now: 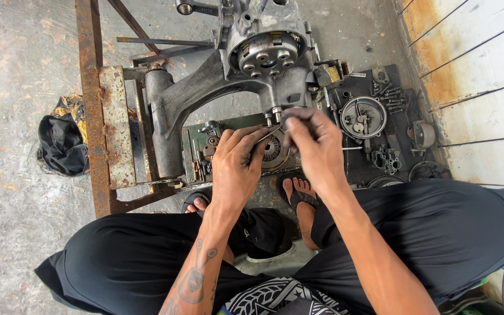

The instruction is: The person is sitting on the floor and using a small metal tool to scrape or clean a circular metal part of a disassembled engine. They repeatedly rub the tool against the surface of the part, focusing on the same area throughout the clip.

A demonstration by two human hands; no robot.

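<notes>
- A small dark part (287, 121) sits pinched in the fingertips of the right hand (316, 149), just above the middle of the frame, right below the twin studs (272, 112) at the bottom of the engine crankcase (228, 81). What kind of part it is cannot be told; it is mostly hidden by the fingers.
- The left hand (237, 166) holds a thin metal tool (270, 135), its tip pointed up at that part; the fingers are closed narrow around the shaft.
- Risk: the tip could skid off the part and jab the right fingertips, since they sit just beside where the tool bears.
- Risk: both hands look grimy, so the pinch may be slick; the part could drop among the loose pieces on the dark mat (351, 166) or onto the concrete floor (18, 58).
- Risk: the bare foot in a sandal (300, 195) lies directly under the hands, where anything dropped would land.
- Pose: both forearms reach forward from the lap over black trousers (438, 233), wrists near together, left palm turned down, right hand arched with thumb and forefinger meeting.
- The crankcase rests against a rusty steel frame (91, 99) at the left.
</notes>
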